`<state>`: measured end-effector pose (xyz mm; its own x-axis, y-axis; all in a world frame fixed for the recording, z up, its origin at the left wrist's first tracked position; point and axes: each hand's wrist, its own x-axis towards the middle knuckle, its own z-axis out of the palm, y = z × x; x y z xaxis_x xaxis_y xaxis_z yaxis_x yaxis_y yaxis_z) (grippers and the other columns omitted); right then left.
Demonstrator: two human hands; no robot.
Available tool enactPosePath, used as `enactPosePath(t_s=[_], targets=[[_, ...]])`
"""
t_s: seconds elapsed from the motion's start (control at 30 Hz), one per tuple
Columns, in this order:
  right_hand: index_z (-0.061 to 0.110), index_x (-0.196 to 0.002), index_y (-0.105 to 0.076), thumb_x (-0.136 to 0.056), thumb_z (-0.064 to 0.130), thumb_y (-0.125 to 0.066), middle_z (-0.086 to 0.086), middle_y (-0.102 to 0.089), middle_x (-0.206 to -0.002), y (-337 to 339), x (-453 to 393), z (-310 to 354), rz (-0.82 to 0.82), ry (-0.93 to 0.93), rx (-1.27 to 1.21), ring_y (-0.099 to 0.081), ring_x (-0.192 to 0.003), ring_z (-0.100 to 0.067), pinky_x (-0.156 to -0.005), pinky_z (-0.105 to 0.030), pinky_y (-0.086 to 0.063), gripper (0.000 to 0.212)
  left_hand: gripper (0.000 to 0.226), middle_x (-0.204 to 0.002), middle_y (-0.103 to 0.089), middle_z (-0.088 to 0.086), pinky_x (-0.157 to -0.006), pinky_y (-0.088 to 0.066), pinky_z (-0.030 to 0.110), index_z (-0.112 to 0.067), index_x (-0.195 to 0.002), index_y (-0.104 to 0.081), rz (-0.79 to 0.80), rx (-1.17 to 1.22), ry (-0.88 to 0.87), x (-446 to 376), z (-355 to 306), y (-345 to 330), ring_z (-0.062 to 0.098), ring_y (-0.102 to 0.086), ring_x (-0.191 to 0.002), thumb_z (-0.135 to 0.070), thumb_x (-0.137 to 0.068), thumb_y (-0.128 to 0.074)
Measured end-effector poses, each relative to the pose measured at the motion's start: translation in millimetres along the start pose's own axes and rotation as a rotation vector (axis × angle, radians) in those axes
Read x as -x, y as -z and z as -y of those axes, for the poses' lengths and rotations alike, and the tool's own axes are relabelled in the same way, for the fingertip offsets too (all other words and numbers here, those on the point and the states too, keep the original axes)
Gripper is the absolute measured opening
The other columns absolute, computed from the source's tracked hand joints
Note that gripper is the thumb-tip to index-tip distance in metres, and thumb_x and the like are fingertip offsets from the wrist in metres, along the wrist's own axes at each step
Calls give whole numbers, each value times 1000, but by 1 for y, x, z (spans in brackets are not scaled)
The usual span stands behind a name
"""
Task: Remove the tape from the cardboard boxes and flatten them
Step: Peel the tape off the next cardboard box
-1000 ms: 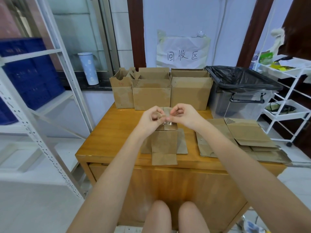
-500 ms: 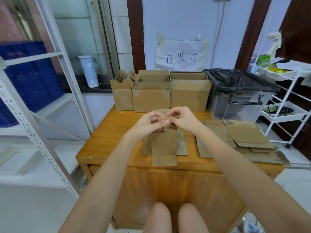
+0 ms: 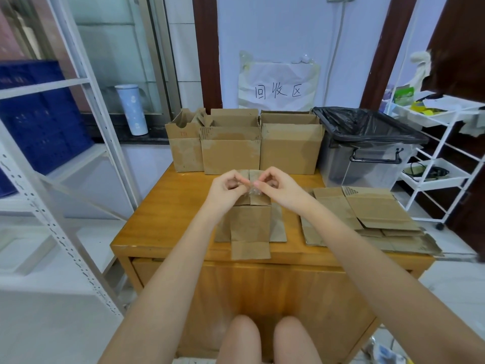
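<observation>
- My left hand point(image 3: 227, 185) and right hand point(image 3: 278, 186) meet above the small box point(image 3: 250, 222) at the table's middle, both with fingers curled in, pinching a crumpled bit of clear tape point(image 3: 252, 191) between them.
- I judge the tape is off the box and I am balling it up; best to keep rolling it sticky side inward so it does not cling to my fingertips, then drop it in the bin point(image 3: 367, 148) at about 2 o'clock from my hands.
- The small box stands under my hands with its flaps splayed out on the wooden table point(image 3: 168, 214), the near one reaching the table edge; I reckon it is ready to be pressed flat next.
- At 3 o'clock lies the flattened cardboard point(image 3: 375, 214), where this one should go.
- At 12 o'clock, three open boxes point(image 3: 288, 151) stand in a row against the wall, still to be done.
- Above them hangs a paper sign point(image 3: 278, 86) with handwritten characters.
- At 9 o'clock stands a white metal rack point(image 3: 86, 106) with blue crates point(image 3: 44, 127); a white bottle point(image 3: 132, 109) stands on the ledge behind.
- At 3 o'clock, beyond the bin, a white trolley point(image 3: 446, 153) holds odds and ends.
</observation>
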<state>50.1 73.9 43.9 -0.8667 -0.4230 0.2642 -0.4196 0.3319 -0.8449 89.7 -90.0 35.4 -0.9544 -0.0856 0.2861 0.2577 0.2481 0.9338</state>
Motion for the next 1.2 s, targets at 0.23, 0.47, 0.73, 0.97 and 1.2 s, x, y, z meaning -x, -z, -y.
enactPosePath(t_s=[0.23,0.47,0.73,0.97,1.2], targets=[[6,-109,-68,-89,23,-67,-4,-67,-105,12,-1,2,139,54,155,-62,-90,-8,-82,-12,-48,27,19,-84,-68,7,-78,-49,24,-16,-76,-63,15,6,-64,5,2,-2,11,-63,-81,-1,-86,-67],[4,-107,-70,-86,15,-70,-8,-68,-107,16,-5,0,172,113,293,-64,-98,-17,-92,-27,-50,24,8,-94,-71,2,-82,-51,17,-11,-90,-67,119,-3,-61,7,1,5,2,-66,-87,-6,-85,-70],[4,-91,-70,-84,12,-72,-5,-70,-92,14,-5,-2,112,124,193,-65,-89,-16,-84,-21,-51,10,18,-103,-59,-3,-90,-47,17,-13,-107,-64,149,-372,-127,-2,1,14,9,-60,-96,-18,-89,-67],[-4,-95,-67,-86,4,-67,-16,-70,-91,16,-3,-6,99,142,60,-65,-84,-17,-85,-29,-52,11,13,-95,-70,0,-81,-49,36,-12,-100,-61,38,-752,-276,-4,1,2,20,-64,-91,-23,-96,-57],[-9,-104,-55,-94,3,-55,-28,-68,-87,15,-5,-11,108,119,-80,-66,-84,-21,-87,-31,-51,15,9,-87,-69,-7,-75,-52,42,-15,-101,-57,-29,-570,-358,-3,9,0,20,-65,-84,-22,-98,-53]])
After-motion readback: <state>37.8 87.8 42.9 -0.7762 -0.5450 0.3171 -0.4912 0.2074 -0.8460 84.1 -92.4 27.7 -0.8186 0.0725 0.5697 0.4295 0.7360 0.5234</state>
